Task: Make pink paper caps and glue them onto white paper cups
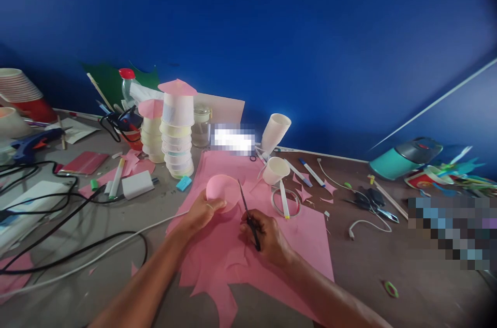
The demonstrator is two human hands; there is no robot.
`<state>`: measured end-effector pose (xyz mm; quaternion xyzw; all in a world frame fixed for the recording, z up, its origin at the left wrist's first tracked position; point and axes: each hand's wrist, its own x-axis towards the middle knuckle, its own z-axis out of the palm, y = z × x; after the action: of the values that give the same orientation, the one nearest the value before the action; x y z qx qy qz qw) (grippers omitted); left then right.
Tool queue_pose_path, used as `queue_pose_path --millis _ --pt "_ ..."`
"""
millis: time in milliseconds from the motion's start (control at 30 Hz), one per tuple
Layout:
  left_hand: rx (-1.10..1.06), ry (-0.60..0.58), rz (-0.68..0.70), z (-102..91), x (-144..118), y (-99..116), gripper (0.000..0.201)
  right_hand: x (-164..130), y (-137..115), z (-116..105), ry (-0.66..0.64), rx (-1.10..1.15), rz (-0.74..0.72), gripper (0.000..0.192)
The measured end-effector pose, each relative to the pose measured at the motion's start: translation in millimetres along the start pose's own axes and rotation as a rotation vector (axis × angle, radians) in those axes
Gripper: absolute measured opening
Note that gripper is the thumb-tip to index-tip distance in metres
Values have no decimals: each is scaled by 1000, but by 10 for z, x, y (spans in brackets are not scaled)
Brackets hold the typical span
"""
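Observation:
My left hand (pixel 202 210) holds a round pink paper disc (pixel 222 190) by its lower edge, just above a large pink paper sheet (pixel 295 235) spread on the table. My right hand (pixel 267 235) grips black-handled scissors (pixel 247 211), their blades pointing up towards the disc's right edge. Cut-out gaps and pointed scraps show in the sheet below my hands.
A stack of cups (pixel 176 134) topped with pink paper stands behind, beside a second, shorter stack (pixel 151 136). A single white cup (pixel 275 169), a tape ring (pixel 286 203), markers (pixel 310 172), other scissors (pixel 373 203) and black cables (pixel 58 209) lie around. A teal container (pixel 404 158) sits at the right.

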<state>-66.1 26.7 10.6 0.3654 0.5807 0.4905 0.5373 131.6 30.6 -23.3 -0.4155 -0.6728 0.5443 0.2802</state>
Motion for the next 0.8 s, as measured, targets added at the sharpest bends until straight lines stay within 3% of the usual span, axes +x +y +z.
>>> queue_pose_path --millis 300,500,633,800 --pt "11 60 -28 -14 13 5 18 11 -66 -9 22 -10 -30 32" --pt "6 80 -54 -25 8 -56 27 15 -104 17 56 125 44 37" --pt "-20 28 -100 -1 -50 -46 22 16 -103 34 88 205 73 41" --pt "-119 42 -117 69 -145 40 21 2 -105 13 166 133 -40 40"
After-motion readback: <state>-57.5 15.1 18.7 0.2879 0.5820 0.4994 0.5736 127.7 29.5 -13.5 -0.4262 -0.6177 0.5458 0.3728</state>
